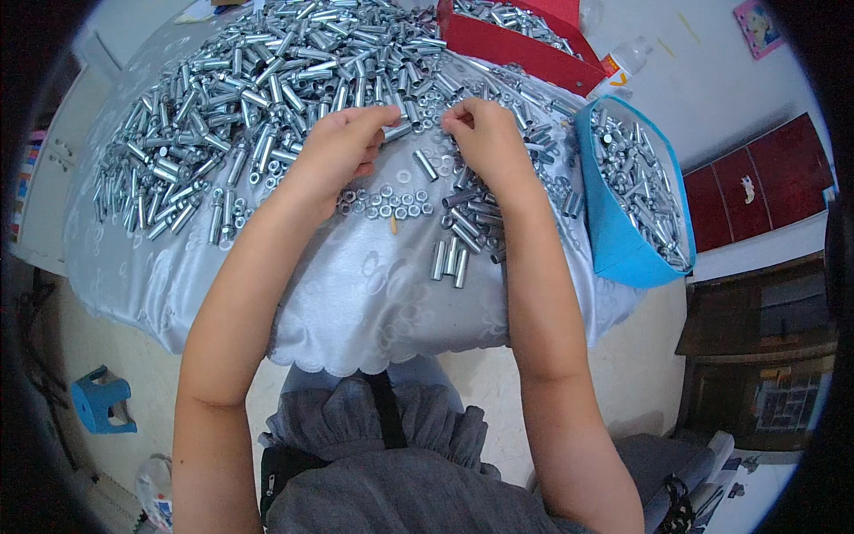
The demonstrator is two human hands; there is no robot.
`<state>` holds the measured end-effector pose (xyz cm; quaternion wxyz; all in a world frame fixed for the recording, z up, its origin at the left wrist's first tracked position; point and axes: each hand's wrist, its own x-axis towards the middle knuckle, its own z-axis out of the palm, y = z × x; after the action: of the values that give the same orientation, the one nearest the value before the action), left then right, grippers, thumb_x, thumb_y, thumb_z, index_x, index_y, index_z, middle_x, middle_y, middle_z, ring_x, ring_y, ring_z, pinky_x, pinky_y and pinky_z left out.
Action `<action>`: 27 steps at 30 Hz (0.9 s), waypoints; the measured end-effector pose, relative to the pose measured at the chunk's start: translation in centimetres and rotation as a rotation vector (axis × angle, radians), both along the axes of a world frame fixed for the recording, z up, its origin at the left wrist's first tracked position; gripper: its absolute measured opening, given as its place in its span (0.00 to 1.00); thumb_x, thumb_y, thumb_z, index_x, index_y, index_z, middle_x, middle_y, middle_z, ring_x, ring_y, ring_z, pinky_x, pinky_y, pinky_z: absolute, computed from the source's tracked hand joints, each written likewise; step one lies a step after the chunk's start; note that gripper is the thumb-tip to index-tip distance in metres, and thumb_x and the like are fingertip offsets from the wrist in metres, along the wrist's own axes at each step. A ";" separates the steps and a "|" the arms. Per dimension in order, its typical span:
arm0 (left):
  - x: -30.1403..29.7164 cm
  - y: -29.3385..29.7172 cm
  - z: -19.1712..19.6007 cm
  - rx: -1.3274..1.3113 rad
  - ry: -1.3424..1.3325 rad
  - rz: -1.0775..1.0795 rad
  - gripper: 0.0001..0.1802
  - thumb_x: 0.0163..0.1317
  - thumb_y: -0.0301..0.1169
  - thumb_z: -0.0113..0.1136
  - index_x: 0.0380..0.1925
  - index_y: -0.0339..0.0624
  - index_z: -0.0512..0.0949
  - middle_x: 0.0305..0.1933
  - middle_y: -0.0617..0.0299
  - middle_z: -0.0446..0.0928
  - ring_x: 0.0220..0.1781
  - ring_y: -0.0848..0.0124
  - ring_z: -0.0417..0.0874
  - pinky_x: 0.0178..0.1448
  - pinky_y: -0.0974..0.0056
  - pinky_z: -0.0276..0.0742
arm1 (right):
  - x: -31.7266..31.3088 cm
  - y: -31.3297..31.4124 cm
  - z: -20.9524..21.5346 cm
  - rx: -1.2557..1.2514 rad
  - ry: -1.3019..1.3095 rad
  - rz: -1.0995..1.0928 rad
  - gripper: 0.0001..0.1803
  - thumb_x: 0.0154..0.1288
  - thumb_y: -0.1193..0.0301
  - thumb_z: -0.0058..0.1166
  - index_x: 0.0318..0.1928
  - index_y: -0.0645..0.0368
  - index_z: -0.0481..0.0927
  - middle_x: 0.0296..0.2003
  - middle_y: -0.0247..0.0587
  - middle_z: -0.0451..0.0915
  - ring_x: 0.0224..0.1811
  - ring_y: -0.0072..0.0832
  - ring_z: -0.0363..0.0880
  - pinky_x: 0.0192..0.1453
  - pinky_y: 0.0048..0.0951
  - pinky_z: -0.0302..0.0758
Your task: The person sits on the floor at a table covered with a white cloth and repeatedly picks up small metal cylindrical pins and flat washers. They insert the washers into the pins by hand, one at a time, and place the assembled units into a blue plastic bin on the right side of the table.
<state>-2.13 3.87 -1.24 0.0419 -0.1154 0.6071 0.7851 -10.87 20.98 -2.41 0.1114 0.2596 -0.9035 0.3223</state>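
Over the middle of the table, my left hand (342, 147) is closed with a silver metal sleeve (398, 132) sticking out between its fingers. Across from it, the fingertips of my right hand (485, 138) are pinched together; whatever they hold is too small or hidden. A loose sleeve (425, 165) lies on the cloth between the hands. Below my left hand sits a cluster of hex nuts (385, 203). Several empty tubes (451, 261) lie by my right forearm. Behind the hands, small nuts and washers (431, 105) are scattered.
A large heap of silver sleeve bolts (267, 84) covers the table's left and back. A red box (525, 40) of metal parts stands at the back, a blue fabric bin (614, 214) full of bolts at the right. Beside the box is a plastic bottle (627, 58).
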 end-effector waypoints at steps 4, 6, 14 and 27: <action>0.0 0.0 0.0 -0.009 -0.001 -0.007 0.09 0.56 0.40 0.56 0.25 0.49 0.73 0.17 0.78 0.55 0.18 0.85 0.54 0.23 0.76 0.51 | -0.2 0.0 -0.2 0.021 -0.006 -0.018 0.07 0.52 0.73 0.51 0.30 0.65 0.78 0.27 0.53 0.77 0.31 0.43 0.77 0.37 0.36 0.72; 0.1 0.1 0.2 -0.021 -0.004 0.006 0.09 0.56 0.40 0.55 0.25 0.49 0.73 0.17 0.78 0.55 0.18 0.85 0.53 0.23 0.76 0.50 | -0.3 0.1 -0.4 0.060 0.038 -0.018 0.09 0.53 0.74 0.53 0.34 0.66 0.77 0.26 0.49 0.79 0.28 0.34 0.78 0.35 0.30 0.73; 0.0 0.0 0.1 -0.025 0.001 0.011 0.10 0.55 0.42 0.56 0.25 0.49 0.74 0.17 0.79 0.55 0.18 0.85 0.54 0.24 0.76 0.51 | 1.6 -1.5 2.1 -0.561 -0.426 0.274 0.11 0.59 0.75 0.51 0.42 0.65 0.74 0.28 0.34 0.77 0.30 0.17 0.74 0.36 0.17 0.71; 0.2 0.0 0.3 0.073 0.014 -0.010 0.13 0.55 0.40 0.57 0.18 0.54 0.66 0.18 0.77 0.57 0.19 0.84 0.56 0.24 0.75 0.52 | 2.4 -1.9 2.3 -0.617 -0.524 0.443 0.10 0.60 0.74 0.50 0.41 0.65 0.74 0.30 0.34 0.77 0.31 0.16 0.73 0.37 0.16 0.71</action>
<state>-1.92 3.92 -0.96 0.0457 -0.1054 0.5790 0.8072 -8.51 19.06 -0.12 -0.1201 0.3109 -0.6859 0.6469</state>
